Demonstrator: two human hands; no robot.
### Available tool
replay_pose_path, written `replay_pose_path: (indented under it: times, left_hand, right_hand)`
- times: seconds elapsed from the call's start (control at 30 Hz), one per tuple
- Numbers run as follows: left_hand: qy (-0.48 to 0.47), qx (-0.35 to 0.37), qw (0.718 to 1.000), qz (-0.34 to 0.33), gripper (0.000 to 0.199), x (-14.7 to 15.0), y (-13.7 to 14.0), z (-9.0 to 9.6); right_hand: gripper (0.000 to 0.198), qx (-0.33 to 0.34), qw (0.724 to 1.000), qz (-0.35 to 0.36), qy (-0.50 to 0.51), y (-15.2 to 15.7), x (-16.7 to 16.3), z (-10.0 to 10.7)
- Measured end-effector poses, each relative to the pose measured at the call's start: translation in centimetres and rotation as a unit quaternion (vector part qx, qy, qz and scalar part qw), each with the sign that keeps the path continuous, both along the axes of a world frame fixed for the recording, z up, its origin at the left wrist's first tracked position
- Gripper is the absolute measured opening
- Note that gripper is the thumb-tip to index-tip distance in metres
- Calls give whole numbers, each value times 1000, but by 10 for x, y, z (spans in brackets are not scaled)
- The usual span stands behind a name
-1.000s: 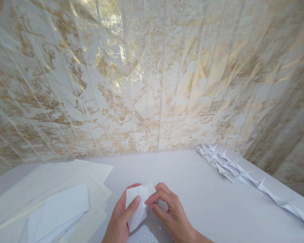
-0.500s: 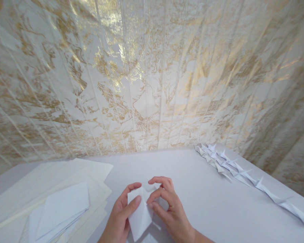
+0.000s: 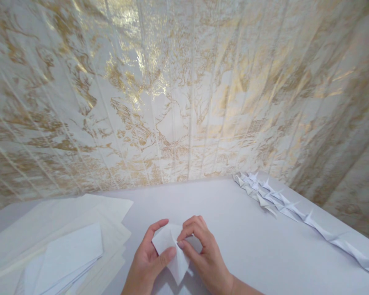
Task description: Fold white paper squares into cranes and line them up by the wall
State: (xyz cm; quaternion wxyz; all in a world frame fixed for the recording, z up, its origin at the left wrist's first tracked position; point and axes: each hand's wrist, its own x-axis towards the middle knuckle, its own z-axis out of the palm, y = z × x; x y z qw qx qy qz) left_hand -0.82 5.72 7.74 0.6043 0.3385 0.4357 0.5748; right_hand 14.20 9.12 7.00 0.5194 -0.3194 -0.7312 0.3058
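- Head view: a folded white paper piece (image 3: 180, 265) is between the two hands at the lower middle of the frame, creased, one point downward, over the near part of the pale table (image 3: 215, 205).
- The left hand (image 3: 152, 259) grips that piece from its left side, thumb flat on the face, index finger reaching up beside the far corner.
- The right hand (image 3: 201, 248) pinches it near the central crease between thumb and index finger, its other fingers curled behind; how many layers are caught cannot be told.
- What could go wrong: paper this thin could tear or wrinkle at the crease if the pinch pulls harder than the left thumb's hold allows.
- A layer could also slip and set a crooked crease, should the left thumb press off the fold line.
- To the left, a stack of folded white paper (image 3: 75, 252) rests on cream sheets (image 3: 118, 215); a sweep of the left forearm might skew it, though they are apart now.
- The crane-like origami figures (image 3: 320, 230) line the right side of the table, well clear of the right hand; a wide elbow swing could disturb them.
- No brand, label or writing is legible; the curtain (image 3: 172, 123) behind carries only gold pictorial patterning.
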Motion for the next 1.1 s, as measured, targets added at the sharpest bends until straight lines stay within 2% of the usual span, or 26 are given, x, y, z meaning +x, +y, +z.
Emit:
replay_pose_path:
  times: [0.07,0.13,0.2,0.23,0.37,0.57,0.9,1.1]
  left_hand:
    - [64,30,996,50,64,-1,1,-4]
    - [149,80,980,100,45,-2,2,-8]
    - [203,105,967,113,32,-3,3,-9]
    - [206,96,968,107,31,-4,2,-9]
    - [174,39,980,88,46,-3,0,-7]
    - [168,100,973,119,29,-2,0,-7]
    - [133,71,978,141,30,1,-3,-1]
    - [51,26,986,157,39,6,-3,2]
  right_hand:
    - [9,11,1000,1,0,1,0,0]
    - [9,21,1000,6,-6,1,0,-1]
    - [9,29,999,10,-10,2,-1,-3]
    - [9,30,999,10,-11,2,-1,-3]
    - [10,13,1000,-1,-3,1,-1,-5]
    - [9,2,1000,7,-28,-1,-1,-1]
    - [6,-5,1000,-13,0,2,-3,-6]
    - [9,-11,1000,-15,-9,2,-2,-6]
